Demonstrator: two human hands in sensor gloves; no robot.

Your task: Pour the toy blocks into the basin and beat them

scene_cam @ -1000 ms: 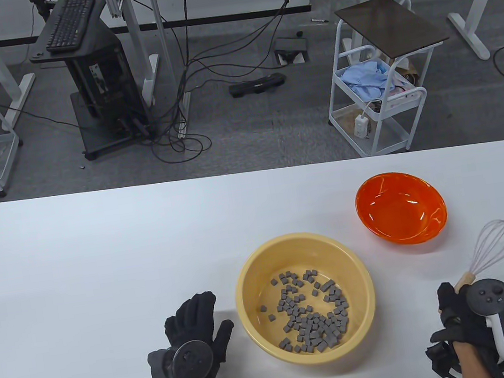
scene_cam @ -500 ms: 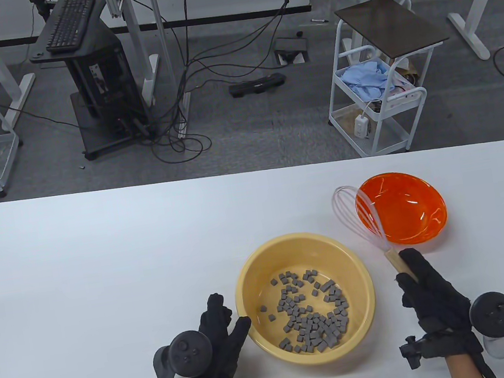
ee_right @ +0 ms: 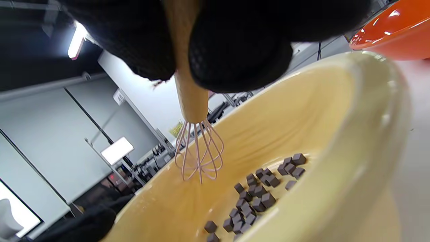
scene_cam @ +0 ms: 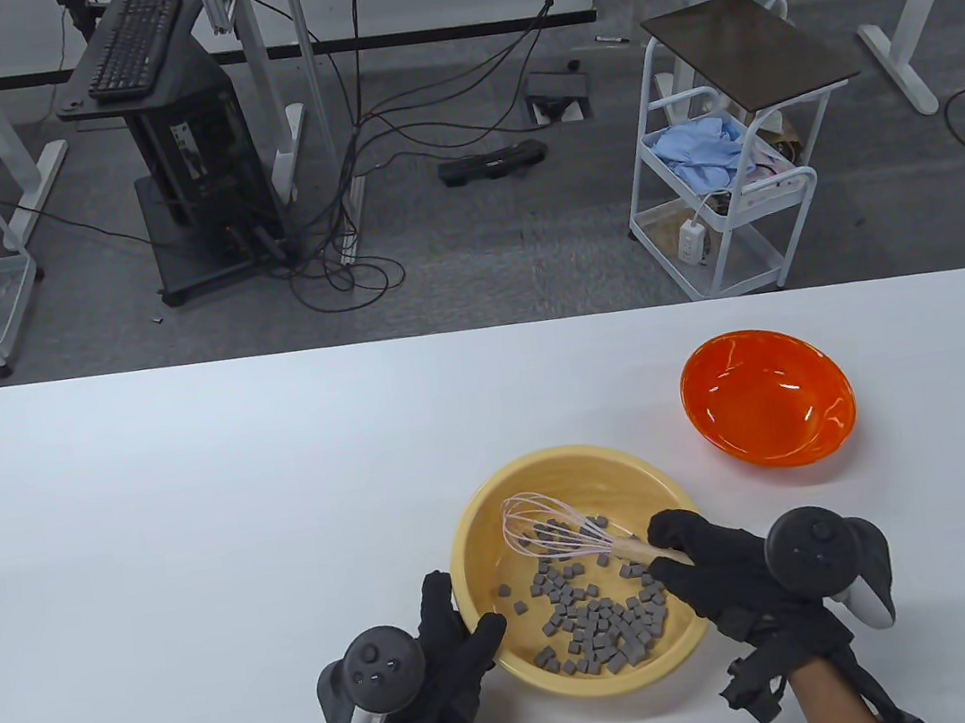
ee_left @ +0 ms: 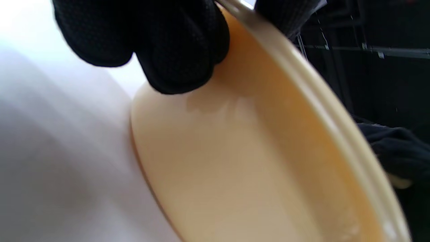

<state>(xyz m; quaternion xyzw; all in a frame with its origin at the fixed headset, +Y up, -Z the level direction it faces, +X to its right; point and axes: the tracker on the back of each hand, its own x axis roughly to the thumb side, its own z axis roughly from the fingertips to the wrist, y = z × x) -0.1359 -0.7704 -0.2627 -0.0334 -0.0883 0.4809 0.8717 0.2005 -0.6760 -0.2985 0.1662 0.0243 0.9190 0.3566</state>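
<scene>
Table view: the pink wire whisk point(scene_cam: 554, 536) is gripped by the right hand point(scene_cam: 713, 567) over grey toy blocks point(scene_cam: 596, 607); the round yellow plastic basin point(scene_cam: 486, 506) is pinched at its rim by the left hand point(scene_cam: 441, 657).

1. The basin point(scene_cam: 475, 553) sits on the counter point(scene_cam: 197, 513) at lower centre of the frame, with the toy blocks point(scene_cam: 598, 616) in it.
2. The whisk point(scene_cam: 553, 532) reaches into the basin from the right, seemingly above the blocks.
3. A bowl point(scene_cam: 767, 400) lies to the upper right, apart from the basin.
4. The left hand point(scene_cam: 450, 656) is at the basin's lower left rim, and the right hand point(scene_cam: 713, 567) at its right.

Yellow basin point(scene_cam: 475, 553) — grey blocks point(scene_cam: 598, 620), pink whisk point(scene_cam: 553, 532) — orange bowl point(scene_cam: 767, 399)
</scene>
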